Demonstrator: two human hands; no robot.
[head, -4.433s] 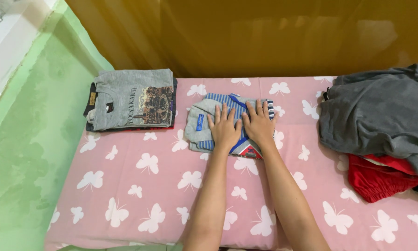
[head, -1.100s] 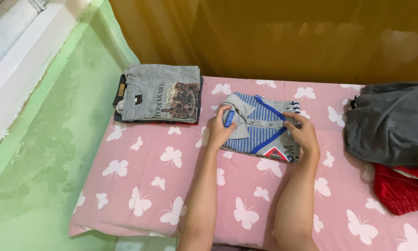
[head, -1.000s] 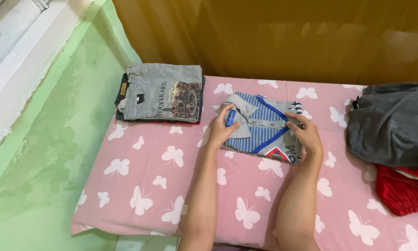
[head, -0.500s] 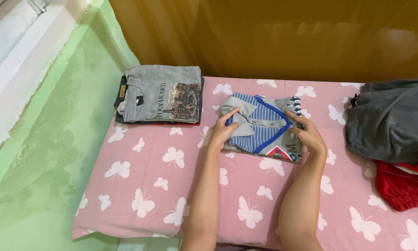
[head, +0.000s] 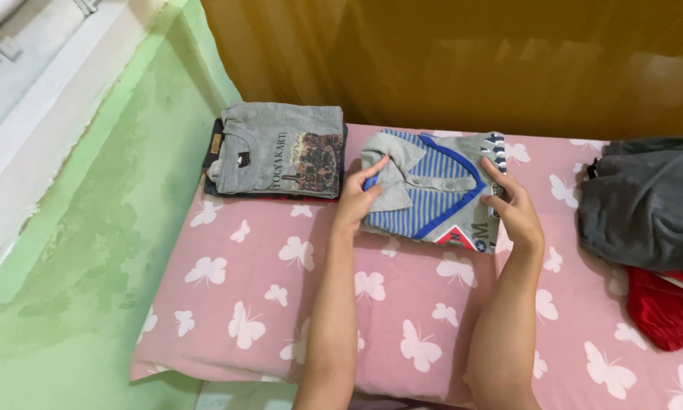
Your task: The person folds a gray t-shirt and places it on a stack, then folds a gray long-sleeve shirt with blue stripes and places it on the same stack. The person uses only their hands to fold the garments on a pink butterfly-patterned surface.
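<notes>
A folded grey shirt with blue stripes and a collar (head: 431,190) sits at the back of the pink butterfly-print bed sheet (head: 265,304). My left hand (head: 359,195) grips its left edge by the collar. My right hand (head: 515,208) grips its right edge. The shirt is between both hands, right next to a stack of folded clothes with a grey printed T-shirt on top (head: 281,149). Whether the shirt is lifted off the sheet is hard to tell.
A heap of unfolded clothes lies at the right: a dark grey garment (head: 649,201) over a red one (head: 668,307). A yellow-brown wall (head: 463,61) backs the bed. A green wall (head: 91,250) runs along the left.
Both hands went from pressing flat on the folded shirt to gripping its two sides. The shirt has moved back and left, closer to the folded stack.
</notes>
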